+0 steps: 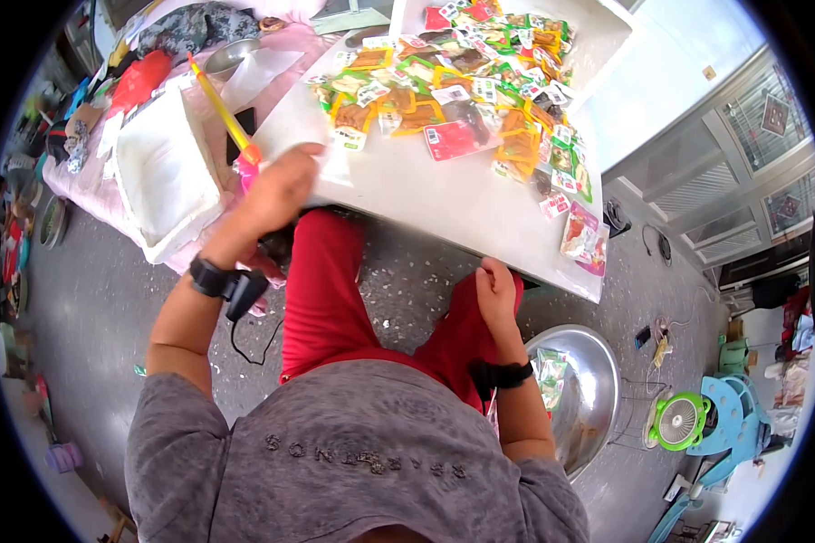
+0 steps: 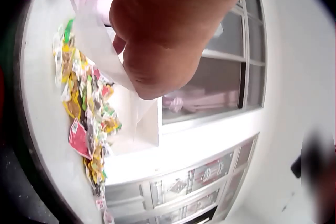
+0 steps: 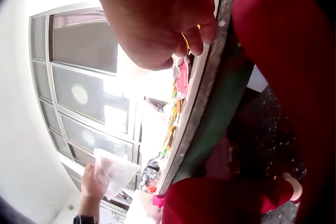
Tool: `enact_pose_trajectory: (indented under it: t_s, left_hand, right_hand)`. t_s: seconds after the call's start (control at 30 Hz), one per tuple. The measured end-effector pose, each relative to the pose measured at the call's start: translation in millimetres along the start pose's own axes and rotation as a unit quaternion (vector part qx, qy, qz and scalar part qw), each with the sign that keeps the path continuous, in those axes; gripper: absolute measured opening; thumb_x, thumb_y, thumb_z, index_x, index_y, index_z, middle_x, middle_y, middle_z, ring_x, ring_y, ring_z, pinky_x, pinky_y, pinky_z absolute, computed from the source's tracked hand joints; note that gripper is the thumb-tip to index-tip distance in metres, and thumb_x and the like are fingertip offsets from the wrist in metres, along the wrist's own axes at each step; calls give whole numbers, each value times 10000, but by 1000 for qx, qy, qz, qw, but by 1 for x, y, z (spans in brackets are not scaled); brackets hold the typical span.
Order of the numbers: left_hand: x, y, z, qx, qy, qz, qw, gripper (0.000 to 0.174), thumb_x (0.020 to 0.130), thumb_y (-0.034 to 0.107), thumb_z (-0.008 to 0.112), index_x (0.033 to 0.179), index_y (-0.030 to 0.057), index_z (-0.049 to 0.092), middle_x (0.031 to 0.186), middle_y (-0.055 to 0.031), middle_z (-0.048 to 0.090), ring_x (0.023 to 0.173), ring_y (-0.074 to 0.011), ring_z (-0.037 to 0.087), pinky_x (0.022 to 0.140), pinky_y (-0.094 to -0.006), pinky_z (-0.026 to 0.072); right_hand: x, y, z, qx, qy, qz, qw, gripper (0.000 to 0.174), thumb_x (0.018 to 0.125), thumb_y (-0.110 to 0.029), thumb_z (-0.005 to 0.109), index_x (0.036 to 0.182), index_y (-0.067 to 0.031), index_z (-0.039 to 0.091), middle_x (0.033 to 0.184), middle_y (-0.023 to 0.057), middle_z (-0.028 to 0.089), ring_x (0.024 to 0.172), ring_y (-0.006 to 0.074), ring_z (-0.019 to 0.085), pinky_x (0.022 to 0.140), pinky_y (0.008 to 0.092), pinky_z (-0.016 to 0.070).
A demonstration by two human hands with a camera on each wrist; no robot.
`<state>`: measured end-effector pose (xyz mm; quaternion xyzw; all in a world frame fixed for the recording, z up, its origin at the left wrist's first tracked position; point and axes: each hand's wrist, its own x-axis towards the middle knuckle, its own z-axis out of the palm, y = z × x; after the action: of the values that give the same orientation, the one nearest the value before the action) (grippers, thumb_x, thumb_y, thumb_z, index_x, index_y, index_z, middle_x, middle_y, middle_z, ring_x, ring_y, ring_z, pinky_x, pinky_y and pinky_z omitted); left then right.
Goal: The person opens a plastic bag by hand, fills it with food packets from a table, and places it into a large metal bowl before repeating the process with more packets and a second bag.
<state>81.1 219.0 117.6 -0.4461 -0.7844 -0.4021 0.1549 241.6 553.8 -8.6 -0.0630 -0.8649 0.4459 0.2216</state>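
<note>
My left hand (image 1: 285, 185) is raised over the table's left corner, its fingers pinching a translucent plastic bag (image 3: 116, 174). The left wrist view shows that hand (image 2: 157, 40) large, with the bag (image 2: 97, 40) hanging beside it. My right hand (image 1: 496, 294) hovers by the front edge of the white table (image 1: 407, 195), above my right thigh, holding nothing; its fingers (image 3: 193, 40) hang loosely curled. Many small food packets (image 1: 421, 118) in yellow, green and clear wrapping lie heaped across the table, with a red packet (image 1: 457, 140) nearest the front.
At the left stand a white foam box (image 1: 167, 172) and a yellow stick (image 1: 219, 104) with an orange and pink end. A large metal basin (image 1: 593, 398) holding a green packet is on the floor at the right, near a green fan (image 1: 681, 421).
</note>
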Motion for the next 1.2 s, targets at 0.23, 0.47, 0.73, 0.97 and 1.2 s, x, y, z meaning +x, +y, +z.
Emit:
enact_pose_trajectory:
  t_s: [0.23,0.47,0.73,0.97,1.2]
  left_hand:
    - [14,18,81,197,-149,240,939,119,591,86,533,688,45,479,1026,-117,489,1026,-280,430,858,-400,349]
    - [9,-22,92,259,-189,260,911,113,587,112,525,683,66,488,1043,-107,481,1043,-274,411,878,-401,329]
    - [13,-46,70,332,-186,210,901,106,615,106,504,714,79,526,986,-94,500,1010,-257,430,842,-383,349]
    - [33,-47,101,217,-172,-136,951,175,698,138,489,846,55,531,922,-106,517,877,-277,487,743,-351,405]
    - [64,-6,169,179,-202,-299,915,368,699,354,529,909,52,536,925,-160,516,881,-298,505,738,-361,420]
  right_hand:
    - [34,-16,27,246,17,135,960,243,784,-140,503,971,11,470,849,66,526,738,142,523,626,236,424]
    - [61,-31,27,338,-33,279,898,371,789,-196,486,1081,14,394,891,70,500,773,139,522,613,250,439]
    - [105,-30,44,-71,-43,52,995,361,732,-166,498,1022,42,443,918,207,530,851,325,517,730,355,413]
    - [101,-33,71,-154,-78,-61,983,285,705,-143,493,925,38,502,877,215,538,833,361,496,738,411,396]
    - [92,-32,73,-149,-65,-76,984,275,704,-132,494,929,26,494,863,206,537,808,359,497,718,420,394]
